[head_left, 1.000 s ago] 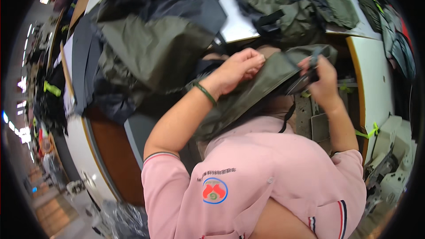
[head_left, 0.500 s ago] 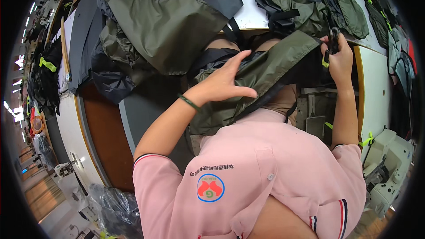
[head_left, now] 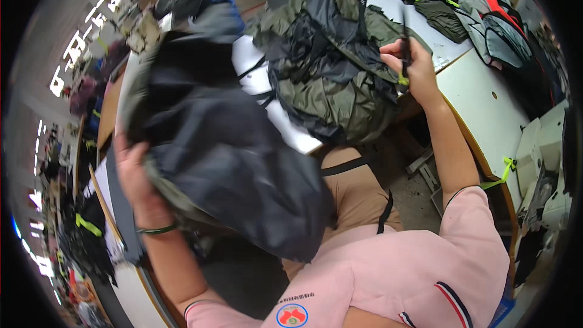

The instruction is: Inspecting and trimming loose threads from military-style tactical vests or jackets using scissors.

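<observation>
A large dark grey fabric piece (head_left: pixel 225 140) with olive edges is spread out in front of me, blurred by motion. At its left edge, my left hand (head_left: pixel 139 176) is closed on the cloth, with some fingers hidden behind it. My right hand (head_left: pixel 418 73) is raised over the table at the right, gripping black scissors (head_left: pixel 405 39) that point upward. A yellow-green tie hangs from their handle. Just beside that hand lies a crumpled heap of olive and dark grey fabric (head_left: pixel 328 67).
The white tabletop (head_left: pixel 291 130) runs under the heap. Further right are grey and red fabric pieces (head_left: pixel 495 24) and a white sewing machine (head_left: pixel 537 176). At the left, a wooden strip (head_left: pixel 104 203) leans near black cloth with a yellow-green strap (head_left: pixel 88 225).
My left hand has moved left and taken hold of the large fabric piece, which has swung left and opened out. My right hand has moved up and left, still with the scissors. The view has turned.
</observation>
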A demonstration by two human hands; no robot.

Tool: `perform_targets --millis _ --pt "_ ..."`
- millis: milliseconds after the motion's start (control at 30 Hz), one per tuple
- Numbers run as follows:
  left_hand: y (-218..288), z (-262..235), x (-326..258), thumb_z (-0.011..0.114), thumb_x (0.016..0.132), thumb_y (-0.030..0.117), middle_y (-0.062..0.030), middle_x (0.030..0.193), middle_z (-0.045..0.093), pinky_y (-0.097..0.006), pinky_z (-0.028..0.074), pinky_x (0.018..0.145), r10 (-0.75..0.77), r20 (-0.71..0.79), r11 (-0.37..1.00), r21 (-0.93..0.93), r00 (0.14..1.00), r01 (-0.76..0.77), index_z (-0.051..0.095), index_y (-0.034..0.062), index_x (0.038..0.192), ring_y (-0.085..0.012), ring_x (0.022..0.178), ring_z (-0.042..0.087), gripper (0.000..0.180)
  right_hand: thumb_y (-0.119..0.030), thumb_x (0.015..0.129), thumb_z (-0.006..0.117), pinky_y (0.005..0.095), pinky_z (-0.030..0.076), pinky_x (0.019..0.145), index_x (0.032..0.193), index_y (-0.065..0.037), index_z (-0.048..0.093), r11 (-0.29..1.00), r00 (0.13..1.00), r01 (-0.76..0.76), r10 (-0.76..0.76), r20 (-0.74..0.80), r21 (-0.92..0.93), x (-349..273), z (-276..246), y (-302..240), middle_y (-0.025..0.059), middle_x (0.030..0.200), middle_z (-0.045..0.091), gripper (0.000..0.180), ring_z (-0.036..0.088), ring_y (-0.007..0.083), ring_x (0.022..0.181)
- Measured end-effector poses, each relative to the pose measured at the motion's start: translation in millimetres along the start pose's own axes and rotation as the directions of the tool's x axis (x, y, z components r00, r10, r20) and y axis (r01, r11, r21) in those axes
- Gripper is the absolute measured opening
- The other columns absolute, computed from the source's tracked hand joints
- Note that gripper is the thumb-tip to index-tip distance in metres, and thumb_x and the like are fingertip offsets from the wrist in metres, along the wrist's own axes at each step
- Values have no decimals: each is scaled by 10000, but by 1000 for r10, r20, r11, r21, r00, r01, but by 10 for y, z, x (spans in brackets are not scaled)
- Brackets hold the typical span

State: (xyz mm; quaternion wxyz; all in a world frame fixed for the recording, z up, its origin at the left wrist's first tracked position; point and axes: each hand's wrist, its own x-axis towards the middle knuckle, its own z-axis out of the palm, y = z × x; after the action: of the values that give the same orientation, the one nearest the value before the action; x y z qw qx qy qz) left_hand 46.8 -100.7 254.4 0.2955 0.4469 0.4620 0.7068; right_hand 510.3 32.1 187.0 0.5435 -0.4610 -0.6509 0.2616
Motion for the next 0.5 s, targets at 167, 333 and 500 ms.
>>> perform_targets --millis 167,333,500 --pt "323 -1204 1041 445 785 -139 -127 1341 560 -362 402 1055 296 89 698 660 951 -279 457 17 1403 -263 1214 553 638 -119 741 774 391 495 693 920 -3 553 865 998 -55 42 -37 -498 528 -14 1131 154 855 652 307 655 316 797" --pt "-667 -1375 1167 730 781 470 -314 1532 192 -440 290 1135 -242 196 16 980 950 -198 243 45 1506 -456 1405 256 972 -291 678 862 432 487 694 891 -15 522 866 995 -90 101 -4 -492 509 273 1541 177 867 653 487 638 387 833" --pt "-2243 -1421 462 723 653 697 -234 1592 2 -682 217 1075 -655 -243 -279 958 716 71 23 267 1553 -434 1458 95 1219 -160 750 761 469 484 701 919 -42 515 811 987 -19 107 116 -585 455 627 1508 163 836 650 321 640 383 841"
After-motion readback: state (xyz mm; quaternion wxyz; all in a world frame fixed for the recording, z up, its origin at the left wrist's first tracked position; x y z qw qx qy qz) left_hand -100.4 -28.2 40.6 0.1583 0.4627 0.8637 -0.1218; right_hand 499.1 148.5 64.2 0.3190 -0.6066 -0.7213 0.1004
